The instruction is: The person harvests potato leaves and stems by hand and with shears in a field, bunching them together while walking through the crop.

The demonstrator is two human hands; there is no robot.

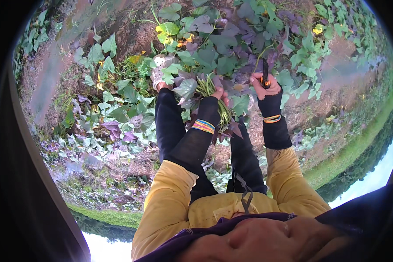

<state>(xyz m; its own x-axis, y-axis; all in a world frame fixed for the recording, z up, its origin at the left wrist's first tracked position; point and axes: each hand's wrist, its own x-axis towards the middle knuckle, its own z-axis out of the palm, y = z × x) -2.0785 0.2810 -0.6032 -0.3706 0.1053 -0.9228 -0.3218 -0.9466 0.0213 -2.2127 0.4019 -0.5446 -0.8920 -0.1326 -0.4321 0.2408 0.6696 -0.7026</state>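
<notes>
My left hand (221, 93) is closed around a bunch of green leafy vine stems (205, 85), whose lower part hangs below the hand between my knees. Leaves at the edge of the bunch hide some of the fingers. To the right, my right hand (270, 89) grips a knife (265, 71) with an orange-and-black handle, its dark blade pointing up and away from me. A thin green stem (260, 56) runs from the foliage down beside that hand's fingertips; whether they touch it, I cannot tell. Both wrists wear black sleeves with colourful bands.
Heart-shaped green and purple vine leaves (218, 48) spread thickly ahead of my hands. My shoe (159, 70) stands among the plants at the left. Brown soil (336, 94) shows between rows, with a grass strip (336, 166) and trees beyond.
</notes>
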